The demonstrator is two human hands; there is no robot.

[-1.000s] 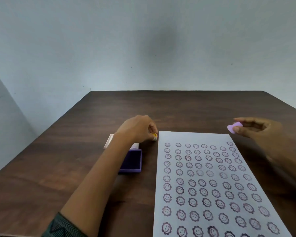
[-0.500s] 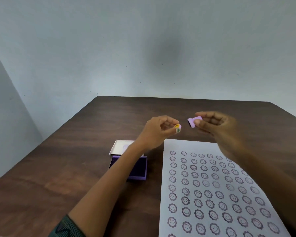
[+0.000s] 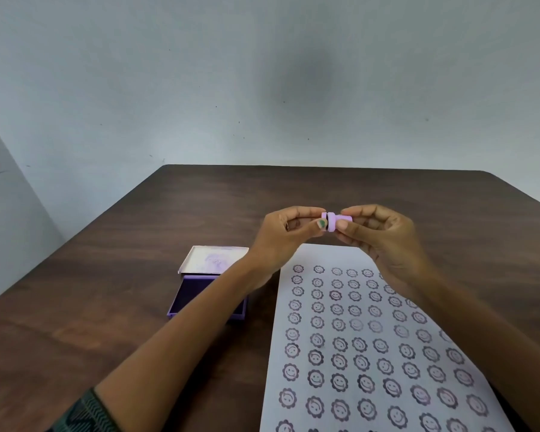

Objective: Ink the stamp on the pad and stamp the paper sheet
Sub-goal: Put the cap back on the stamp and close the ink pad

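A small lilac stamp (image 3: pixel 335 221) is held in the air between both hands, above the far end of the paper sheet (image 3: pixel 368 338). My right hand (image 3: pixel 384 235) pinches its lilac body. My left hand (image 3: pixel 289 233) pinches a small piece (image 3: pixel 323 222) with a yellow-green face, pressed against the stamp's left end. The white sheet is covered with rows of purple smiling flower prints. The purple ink pad (image 3: pixel 200 296) lies open to the left of the sheet, its pale lid (image 3: pixel 212 260) flipped back; my left forearm hides part of it.
All of this rests on a dark brown wooden table (image 3: pixel 106 307) set against a pale wall. The table's far edge runs behind the hands. A patterned sleeve shows at the bottom left.
Both hands rose and came together above the sheet's far end. The piece in my left hand and the lilac stamp in my right, apart before, now touch.
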